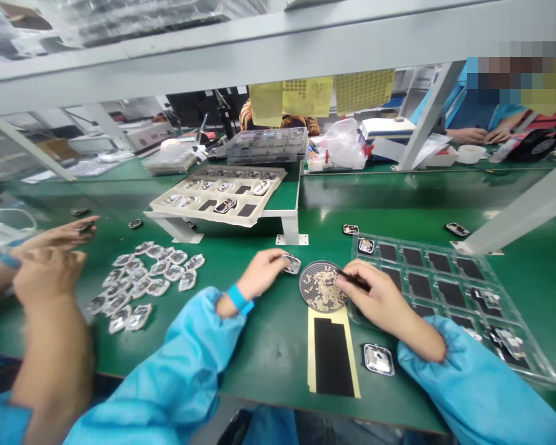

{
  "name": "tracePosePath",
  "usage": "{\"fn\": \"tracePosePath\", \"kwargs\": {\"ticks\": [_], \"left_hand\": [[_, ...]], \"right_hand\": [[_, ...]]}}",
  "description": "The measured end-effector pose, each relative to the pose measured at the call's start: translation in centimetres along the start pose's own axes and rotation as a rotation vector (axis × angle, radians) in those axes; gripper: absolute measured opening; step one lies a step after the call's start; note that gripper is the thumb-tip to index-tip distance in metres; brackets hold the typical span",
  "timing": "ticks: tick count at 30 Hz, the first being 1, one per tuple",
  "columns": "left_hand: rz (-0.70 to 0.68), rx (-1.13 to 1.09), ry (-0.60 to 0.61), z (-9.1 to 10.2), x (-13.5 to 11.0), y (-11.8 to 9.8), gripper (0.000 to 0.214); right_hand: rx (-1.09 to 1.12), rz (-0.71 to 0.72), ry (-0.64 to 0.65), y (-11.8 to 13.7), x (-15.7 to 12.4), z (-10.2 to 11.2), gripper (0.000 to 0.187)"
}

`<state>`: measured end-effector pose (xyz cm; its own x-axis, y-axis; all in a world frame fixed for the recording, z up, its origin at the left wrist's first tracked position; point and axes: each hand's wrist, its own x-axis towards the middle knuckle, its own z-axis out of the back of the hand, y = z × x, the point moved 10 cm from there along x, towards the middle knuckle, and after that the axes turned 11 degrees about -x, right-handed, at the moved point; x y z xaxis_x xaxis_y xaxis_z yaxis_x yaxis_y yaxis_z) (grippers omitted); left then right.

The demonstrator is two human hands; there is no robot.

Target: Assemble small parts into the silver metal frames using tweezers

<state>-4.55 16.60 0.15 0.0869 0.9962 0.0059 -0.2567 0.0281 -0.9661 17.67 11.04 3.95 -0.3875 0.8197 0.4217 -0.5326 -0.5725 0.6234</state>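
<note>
My left hand (261, 273), with a blue wristband, pinches the edge of a small square watch case (293, 265) just above the green bench. Right beside that case lies a round grey perforated dish (304, 296), its middle covered with tiny beige pieces (323, 285). Fingers of my right hand (368, 290) are closed round dark tweezers (352, 280), which reach over the dish's right side; their tips are hard to make out. Below the dish is a yellow sheet bearing a black patch (332, 358). Another watch case (378, 359) lies to the right of the sheet.
A clear compartment tray (503, 290) spreads out at right. Several watch cases (139, 281) lie clustered at left, near a co-worker's hands (50, 266). A beige tray (217, 191) rests on a raised stand (290, 222). Shelf posts (523, 210) rise from the bench.
</note>
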Motion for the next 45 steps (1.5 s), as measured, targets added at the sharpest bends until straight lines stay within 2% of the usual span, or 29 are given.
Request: {"fn": "tracePosePath", "kwargs": {"ticks": [3,5,8,11,13,15,16,18,20,22,25,28,30,32,35,41,45], "left_hand": [[0.001,0.166,-0.171,6.2,4.5,0.4,0.016],[0.002,0.258,-0.243,8.8,6.5,0.5,0.017],[-0.018,0.364,-0.265,10.1,6.5,0.6,0.03],[-0.021,0.432,-0.194,9.9,2.9,1.0,0.042],[-0.015,0.459,-0.072,9.2,-0.6,1.5,0.051],[-0.091,0.529,0.187,7.1,-4.0,1.7,0.072],[-0.124,0.574,0.246,6.5,-5.3,1.7,0.07],[-0.173,0.625,0.253,6.0,-6.8,1.6,0.051],[-0.165,0.588,0.175,5.7,-6.8,1.2,0.034],[-0.129,0.473,0.122,4.4,-6.0,0.5,0.029],[-0.125,0.242,0.122,0.8,-4.5,-1.6,0.033],[-0.179,0.081,0.202,-3.6,-3.5,-3.7,0.033],[-0.105,-0.066,0.236,-5.7,-3.2,-3.2,0.027],[0.026,-0.23,0.264,-7.3,-3.5,-1.6,0.026],[0.12,-0.38,0.275,-8.4,-4.7,0.3,0.026],[0.075,-0.472,0.354,-9.2,-5.6,1.5,0.026],[0.088,-0.526,0.309,-9.0,-5.5,1.9,0.021]], "right_hand": [[-0.02,0.013,-0.09,0.7,0.3,1.3,0.013],[-0.011,0.045,-0.117,1.5,0.3,1.8,0.015],[-0.028,0.08,-0.136,1.9,-0.1,2.7,0.024],[-0.074,-0.037,-0.146,-0.3,-0.8,3.8,0.03],[-0.01,-0.192,-0.111,-2.6,-1.3,4.0,0.034],[0.113,-0.293,-0.059,-4.1,-1.6,3.5,0.031],[0.161,-0.303,-0.032,-4.2,-1.7,3.1,0.028],[0.2,-0.243,0.021,-3.3,-1.5,2.2,0.024],[0.186,-0.146,0.071,-1.9,-1.4,1.2,0.017],[0.144,-0.071,0.118,-0.8,-1.6,0.2,0.012],[0.032,-0.012,0.165,-0.5,-2.1,-0.9,0.009],[-0.039,0.022,0.169,-0.6,-2.2,-1.1,0.01],[-0.043,0.015,0.172,-0.8,-2.1,-1.1,0.009],[-0.032,0.006,0.178,-0.7,-2.1,-1.1,0.009],[-0.04,-0.004,0.169,-0.4,-2.3,-0.9,0.009],[-0.165,-0.023,0.119,-1.1,-2.3,-0.3,0.011],[-0.17,-0.034,0.134,-1.4,-2.5,-0.6,0.011]]}}
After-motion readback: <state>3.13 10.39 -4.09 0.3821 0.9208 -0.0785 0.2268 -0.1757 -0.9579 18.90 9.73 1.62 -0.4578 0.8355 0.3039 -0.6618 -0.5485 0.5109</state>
